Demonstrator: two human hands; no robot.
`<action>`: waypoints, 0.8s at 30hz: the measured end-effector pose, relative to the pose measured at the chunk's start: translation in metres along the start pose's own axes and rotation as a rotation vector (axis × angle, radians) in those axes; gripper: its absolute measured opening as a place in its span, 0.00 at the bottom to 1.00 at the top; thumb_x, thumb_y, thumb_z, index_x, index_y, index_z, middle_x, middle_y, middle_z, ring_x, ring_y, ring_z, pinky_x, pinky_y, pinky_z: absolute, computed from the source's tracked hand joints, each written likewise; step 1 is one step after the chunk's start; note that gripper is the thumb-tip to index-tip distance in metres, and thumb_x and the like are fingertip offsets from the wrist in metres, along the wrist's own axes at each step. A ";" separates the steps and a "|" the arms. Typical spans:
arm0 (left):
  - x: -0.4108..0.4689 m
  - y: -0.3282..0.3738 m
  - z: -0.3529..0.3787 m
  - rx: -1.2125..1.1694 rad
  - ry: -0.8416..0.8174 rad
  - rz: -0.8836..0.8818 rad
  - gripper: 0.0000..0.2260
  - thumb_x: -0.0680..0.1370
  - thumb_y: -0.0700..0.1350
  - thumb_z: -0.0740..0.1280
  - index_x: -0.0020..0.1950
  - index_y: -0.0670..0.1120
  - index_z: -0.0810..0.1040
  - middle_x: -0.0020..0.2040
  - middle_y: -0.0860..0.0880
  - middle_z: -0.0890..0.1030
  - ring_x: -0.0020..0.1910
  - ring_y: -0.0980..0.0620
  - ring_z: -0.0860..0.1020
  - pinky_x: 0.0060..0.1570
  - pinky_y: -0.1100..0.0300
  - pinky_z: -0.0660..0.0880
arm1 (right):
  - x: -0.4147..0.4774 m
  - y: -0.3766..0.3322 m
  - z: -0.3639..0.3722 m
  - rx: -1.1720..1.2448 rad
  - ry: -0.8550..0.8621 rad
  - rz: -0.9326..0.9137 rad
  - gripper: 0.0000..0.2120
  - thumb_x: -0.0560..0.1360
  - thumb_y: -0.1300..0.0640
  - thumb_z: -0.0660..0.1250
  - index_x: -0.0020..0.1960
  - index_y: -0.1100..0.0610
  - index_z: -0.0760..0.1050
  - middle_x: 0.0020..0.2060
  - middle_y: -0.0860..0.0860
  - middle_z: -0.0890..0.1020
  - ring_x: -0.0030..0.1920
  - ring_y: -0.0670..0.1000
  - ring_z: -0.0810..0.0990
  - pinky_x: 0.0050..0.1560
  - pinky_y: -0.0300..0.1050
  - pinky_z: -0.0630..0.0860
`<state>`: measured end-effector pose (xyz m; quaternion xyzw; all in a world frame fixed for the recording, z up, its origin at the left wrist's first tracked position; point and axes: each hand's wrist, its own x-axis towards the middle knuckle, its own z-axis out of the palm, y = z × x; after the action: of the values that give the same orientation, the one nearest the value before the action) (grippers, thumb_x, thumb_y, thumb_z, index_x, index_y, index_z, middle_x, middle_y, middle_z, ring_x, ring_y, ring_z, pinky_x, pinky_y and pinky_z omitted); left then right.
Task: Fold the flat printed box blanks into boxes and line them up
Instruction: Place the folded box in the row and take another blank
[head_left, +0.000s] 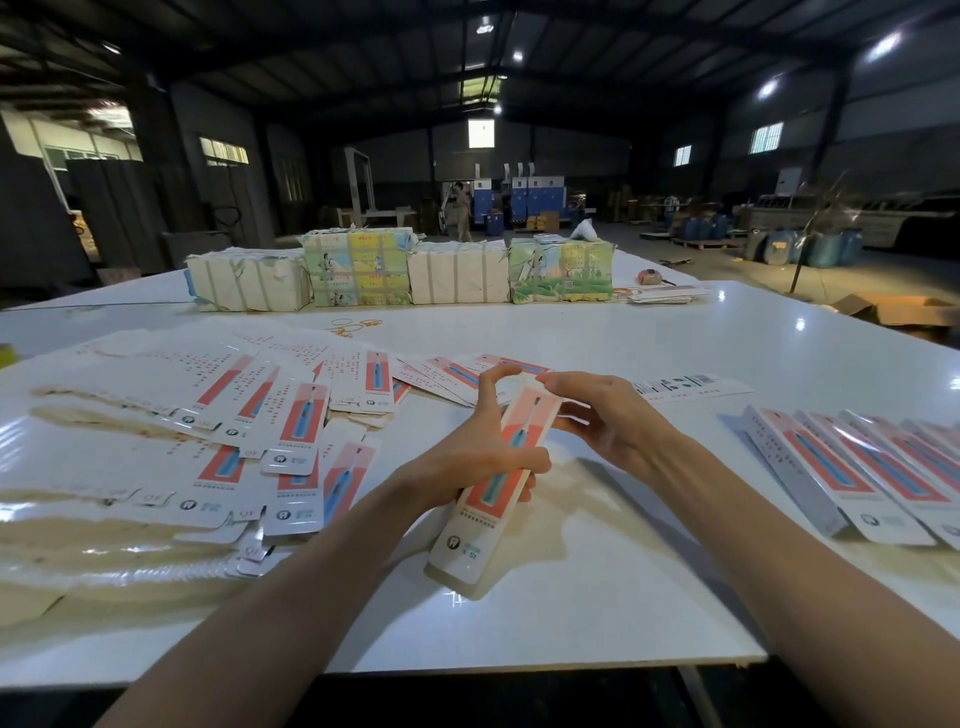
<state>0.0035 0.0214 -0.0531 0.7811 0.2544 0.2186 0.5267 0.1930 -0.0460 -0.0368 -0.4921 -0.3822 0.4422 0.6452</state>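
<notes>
Gripping the box: left hand midway, right hand at its top.

Box white, coral panel, blue toothbrush print; table glossy white; bundles pastel-illustrated.

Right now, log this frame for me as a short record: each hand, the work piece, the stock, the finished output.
left hand: grips the box in hand around its middle
right hand: holds the far end of the same box
box in hand: tilted, near end low; contact with the table unclear
flat blanks: loose overlapping pile, on the person's left
finished boxes: side by side in a row, on the right
bundles: strapped, lined along the far side
rubber bands: loose, in front of the bundles
</notes>
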 end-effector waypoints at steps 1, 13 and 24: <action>0.000 0.000 0.000 0.003 -0.003 0.011 0.48 0.68 0.44 0.82 0.67 0.81 0.54 0.59 0.41 0.79 0.41 0.40 0.88 0.38 0.51 0.84 | 0.001 0.000 -0.001 -0.015 -0.004 -0.012 0.05 0.76 0.63 0.75 0.50 0.62 0.89 0.50 0.60 0.88 0.45 0.54 0.87 0.45 0.44 0.84; -0.004 0.003 0.006 -0.069 -0.036 -0.012 0.42 0.70 0.41 0.81 0.66 0.74 0.61 0.56 0.40 0.81 0.43 0.39 0.88 0.38 0.52 0.84 | 0.001 -0.003 -0.005 -0.152 0.038 -0.082 0.06 0.78 0.68 0.71 0.49 0.69 0.86 0.47 0.63 0.88 0.42 0.54 0.87 0.43 0.45 0.85; -0.002 0.000 0.006 -0.060 -0.037 -0.001 0.39 0.68 0.43 0.82 0.65 0.73 0.65 0.54 0.41 0.83 0.43 0.38 0.88 0.38 0.49 0.85 | 0.000 -0.007 -0.010 -0.207 -0.009 0.001 0.09 0.77 0.69 0.70 0.42 0.64 0.87 0.45 0.61 0.89 0.43 0.53 0.89 0.41 0.44 0.84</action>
<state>0.0058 0.0164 -0.0552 0.7688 0.2384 0.2113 0.5545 0.2039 -0.0496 -0.0326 -0.5544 -0.4287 0.4028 0.5888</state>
